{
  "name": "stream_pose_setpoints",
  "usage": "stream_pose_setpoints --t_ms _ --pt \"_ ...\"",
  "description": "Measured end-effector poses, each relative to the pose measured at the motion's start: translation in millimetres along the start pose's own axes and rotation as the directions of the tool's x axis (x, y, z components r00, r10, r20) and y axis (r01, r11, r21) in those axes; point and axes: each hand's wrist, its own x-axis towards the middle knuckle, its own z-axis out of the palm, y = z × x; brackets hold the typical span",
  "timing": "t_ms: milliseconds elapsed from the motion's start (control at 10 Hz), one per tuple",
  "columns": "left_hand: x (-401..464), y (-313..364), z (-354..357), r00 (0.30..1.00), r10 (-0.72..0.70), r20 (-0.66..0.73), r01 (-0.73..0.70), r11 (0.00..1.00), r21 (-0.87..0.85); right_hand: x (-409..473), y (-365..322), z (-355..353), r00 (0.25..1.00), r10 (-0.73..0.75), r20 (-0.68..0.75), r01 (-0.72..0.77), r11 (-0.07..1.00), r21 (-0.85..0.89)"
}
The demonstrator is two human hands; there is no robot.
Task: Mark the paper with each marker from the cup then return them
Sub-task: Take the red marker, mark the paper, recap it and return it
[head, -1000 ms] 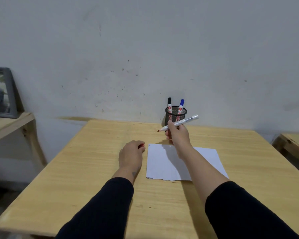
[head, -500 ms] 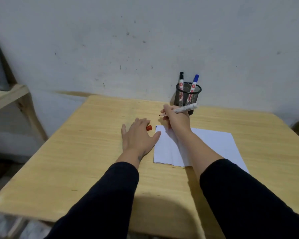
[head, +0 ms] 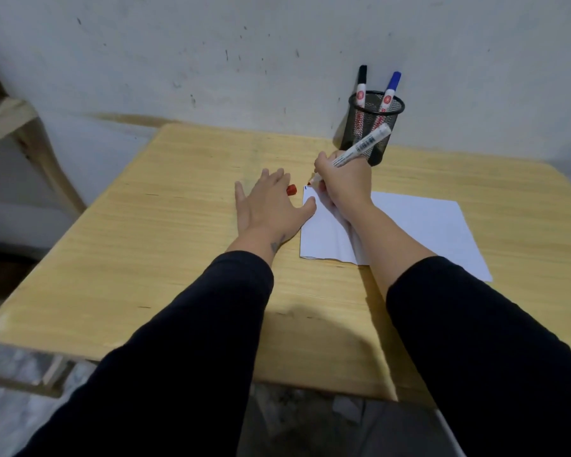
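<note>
A white sheet of paper [head: 419, 225] lies on the wooden table [head: 178, 245]. My right hand [head: 346, 183] grips an uncapped red marker [head: 360, 147], its red tip down at the paper's far left corner, beside a small blue mark. My left hand [head: 271, 206] lies flat and spread on the table, thumb touching the paper's left edge. The red cap [head: 291, 190] rests on the table by its fingertips. A black mesh cup [head: 371, 127] stands at the wall, holding a black marker [head: 361, 85] and a blue marker [head: 390, 90].
The table stands against a grey wall. A wooden shelf [head: 10, 127] is at the left, lower floor beside it. Another wooden edge shows at the far right.
My right hand has lowered the red marker from the air to the paper's far corner. My left hand has opened from a loose fist to flat, leaving the red cap on the table.
</note>
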Motion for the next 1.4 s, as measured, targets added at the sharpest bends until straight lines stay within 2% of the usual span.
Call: stream_pose_setpoints --t_ms 600,700,800,900,1000,1100,1200,1300,1400 --pt "-0.2 1.0 -1.3 1.000 0.006 0.010 -0.006 1.000 0.026 19.5 16.2 4.8 0.998 -0.062 -0.003 0.059 0.964 -0.258" --pt "0.1 0.9 -1.3 1.000 0.008 0.009 -0.008 1.000 0.012 17.5 14.0 3.0 0.999 -0.030 -0.025 0.025 0.988 -0.154" --pt "-0.1 0.1 -1.5 1.000 0.008 0.002 -0.008 1.000 -0.005 14.3 10.2 -0.1 0.998 0.051 -0.035 -0.048 0.996 0.078" --pt "-3.9 0.7 -2.6 1.000 -0.002 -0.024 0.000 0.995 -0.098 16.2 5.0 -4.3 0.994 0.104 -0.012 -0.102 0.985 0.141" --pt "-10.7 1.3 -6.8 0.991 -0.067 -0.112 0.030 0.953 -0.300 15.5 -0.3 -7.0 0.984 0.177 0.002 -0.172 0.953 0.249" --pt "-15.9 2.8 -9.8 0.985 -0.093 -0.144 0.036 0.934 -0.356 11.1 -3.4 -8.6 0.980 0.200 -0.004 -0.189 0.933 0.306" --pt "-16.1 3.4 -11.1 0.981 -0.152 -0.118 0.075 0.868 -0.490 3.9 -12.2 -15.3 0.988 0.153 -0.005 -0.148 0.967 0.209" --pt "-12.0 10.0 -24.1 0.973 -0.199 -0.118 0.046 0.664 -0.746 1.1 -30.5 -24.8 0.997 0.073 -0.018 -0.070 0.990 0.123" --pt "-5.1 24.6 -46.6 0.971 -0.127 -0.202 -0.092 0.582 -0.808 0.8 -55.4 -32.6 0.999 0.023 -0.047 -0.015 0.988 0.156"
